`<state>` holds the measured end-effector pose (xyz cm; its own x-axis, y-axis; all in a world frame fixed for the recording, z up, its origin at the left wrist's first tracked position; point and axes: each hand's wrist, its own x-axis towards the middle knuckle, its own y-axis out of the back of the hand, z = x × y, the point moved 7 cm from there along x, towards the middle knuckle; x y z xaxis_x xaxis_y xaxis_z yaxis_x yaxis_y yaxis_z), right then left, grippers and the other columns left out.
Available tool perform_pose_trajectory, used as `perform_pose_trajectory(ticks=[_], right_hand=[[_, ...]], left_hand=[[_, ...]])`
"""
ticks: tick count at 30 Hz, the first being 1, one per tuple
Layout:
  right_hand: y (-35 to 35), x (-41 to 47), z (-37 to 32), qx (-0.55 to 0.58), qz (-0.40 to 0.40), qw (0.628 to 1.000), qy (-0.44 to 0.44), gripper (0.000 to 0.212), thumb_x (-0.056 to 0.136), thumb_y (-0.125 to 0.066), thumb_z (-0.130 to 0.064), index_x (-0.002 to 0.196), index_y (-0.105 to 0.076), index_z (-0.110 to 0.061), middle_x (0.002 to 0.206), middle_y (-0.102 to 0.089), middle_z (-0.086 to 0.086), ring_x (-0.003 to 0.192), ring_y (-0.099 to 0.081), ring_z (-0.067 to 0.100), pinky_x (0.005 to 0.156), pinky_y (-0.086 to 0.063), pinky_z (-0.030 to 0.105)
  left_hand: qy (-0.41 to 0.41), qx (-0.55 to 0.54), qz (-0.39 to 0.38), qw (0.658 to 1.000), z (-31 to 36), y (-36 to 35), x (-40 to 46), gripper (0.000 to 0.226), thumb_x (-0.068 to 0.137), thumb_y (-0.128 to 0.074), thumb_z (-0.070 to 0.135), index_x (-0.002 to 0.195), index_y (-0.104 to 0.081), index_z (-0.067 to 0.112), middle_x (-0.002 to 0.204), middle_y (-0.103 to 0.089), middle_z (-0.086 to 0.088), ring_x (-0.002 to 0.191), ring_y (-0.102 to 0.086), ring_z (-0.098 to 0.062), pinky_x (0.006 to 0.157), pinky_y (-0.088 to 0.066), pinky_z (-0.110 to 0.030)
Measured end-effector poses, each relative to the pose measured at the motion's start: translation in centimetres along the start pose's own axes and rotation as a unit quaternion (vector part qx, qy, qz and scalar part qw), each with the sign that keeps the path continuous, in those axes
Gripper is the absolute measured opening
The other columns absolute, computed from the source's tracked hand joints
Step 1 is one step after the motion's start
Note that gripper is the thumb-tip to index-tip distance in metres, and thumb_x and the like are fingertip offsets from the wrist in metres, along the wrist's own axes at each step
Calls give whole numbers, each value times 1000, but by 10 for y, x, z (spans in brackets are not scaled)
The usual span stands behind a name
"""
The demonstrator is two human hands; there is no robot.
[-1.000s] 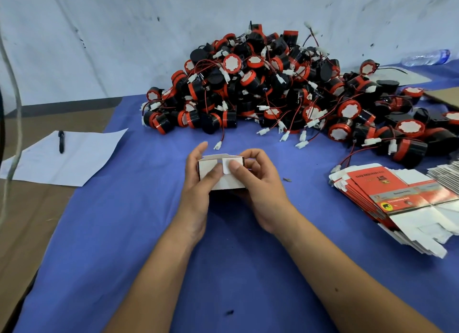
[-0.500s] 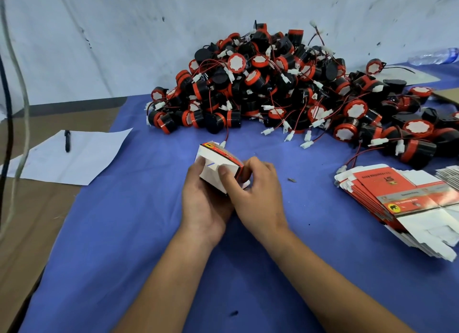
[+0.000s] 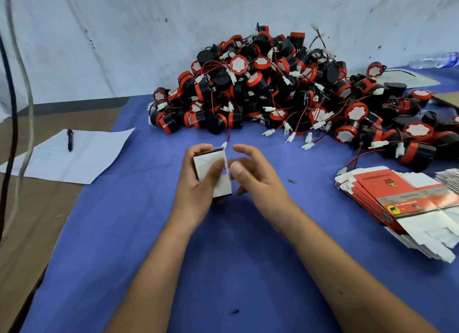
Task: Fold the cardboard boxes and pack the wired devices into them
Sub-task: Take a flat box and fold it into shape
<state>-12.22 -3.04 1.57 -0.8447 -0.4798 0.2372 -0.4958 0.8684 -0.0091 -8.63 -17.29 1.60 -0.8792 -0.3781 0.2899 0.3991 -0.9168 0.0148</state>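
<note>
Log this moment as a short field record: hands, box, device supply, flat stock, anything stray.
left hand: grips the small box, thumb across its white face
right hand: open beside the box, fingers curled, holding nothing
wired devices: heaped behind the hands on the blue cloth
flat boxes: fanned stack, right
pen: on the paper sheet, left

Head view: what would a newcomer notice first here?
A large pile of black-and-red wired devices fills the far side of the blue table. In the centre, the left hand grips a small white box; the right hand is open beside it. Flat boxes lie stacked at right.
</note>
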Motion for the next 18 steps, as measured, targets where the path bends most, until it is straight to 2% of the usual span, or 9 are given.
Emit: perform_pose_trajectory(ticks=[3, 5, 7, 8, 10, 14, 18], right_hand=[[2, 0, 4, -13, -19, 1000, -10, 28, 97, -71, -26, 124, -65, -22, 100, -74, 12, 77, -66, 8, 65, -49, 19], [5, 0, 3, -7, 1, 1000, -3, 24, 95, -74, -23, 118, -66, -19, 97, -75, 13, 76, -68, 13, 60, -53, 28], [5, 0, 3, 15, 13, 1000, -1, 26, 96, -73, -20, 120, -64, -14, 101, -76, 12, 88, -74, 25, 71, -62, 43], [6, 0, 4, 21, 16, 1000, -2, 27, 96, -72, -17, 121, -63, -12, 103, -76, 13, 93, -75, 30, 79, -62, 48], [6, 0, 5, 12, 18, 1000, -4, 26, 97, -71, -15, 120, -61, -10, 105, -76, 15, 97, -74, 33, 86, -60, 54], [6, 0, 7, -43, 24, 999, 2, 22, 98, -68, -13, 117, -59, -14, 103, -75, 7, 95, -73, 27, 85, -60, 51], [8, 0, 9, -82, 64, 994, 20, 18, 98, -66, -17, 115, -61, -17, 101, -75, -2, 94, -72, 18, 83, -59, 49]], left_hand=[[-3, -13, -77, 997, -1, -15, -4, 38, 92, -64, 24, 124, -55, 42, 118, -69, 17, 98, -70, -8, 72, -59, -29], [26, -51, -106, 993, -4, -20, -7, 39, 100, -57, 20, 132, -53, 42, 126, -68, 16, 106, -70, -11, 75, -59, -26], [62, -93, -118, 987, -5, -24, -9, 34, 107, -46, 26, 136, -53, 43, 137, -65, 9, 117, -68, -20, 81, -58, -30], [72, -114, -120, 984, -5, -25, -9, 34, 107, -43, 32, 138, -53, 41, 141, -63, 6, 121, -67, -22, 84, -58, -31], [83, -139, -116, 980, -6, -26, -9, 41, 106, -36, 46, 139, -55, 34, 144, -62, 1, 124, -66, -23, 87, -58, -31], [66, -111, -103, 986, -4, -24, -9, 47, 106, -31, 53, 135, -59, 27, 134, -68, -6, 117, -69, -27, 86, -59, -36], [53, -67, -90, 992, -6, -27, -10, 46, 104, -29, 55, 128, -62, 33, 136, -66, -3, 121, -66, -31, 97, -56, -49]])
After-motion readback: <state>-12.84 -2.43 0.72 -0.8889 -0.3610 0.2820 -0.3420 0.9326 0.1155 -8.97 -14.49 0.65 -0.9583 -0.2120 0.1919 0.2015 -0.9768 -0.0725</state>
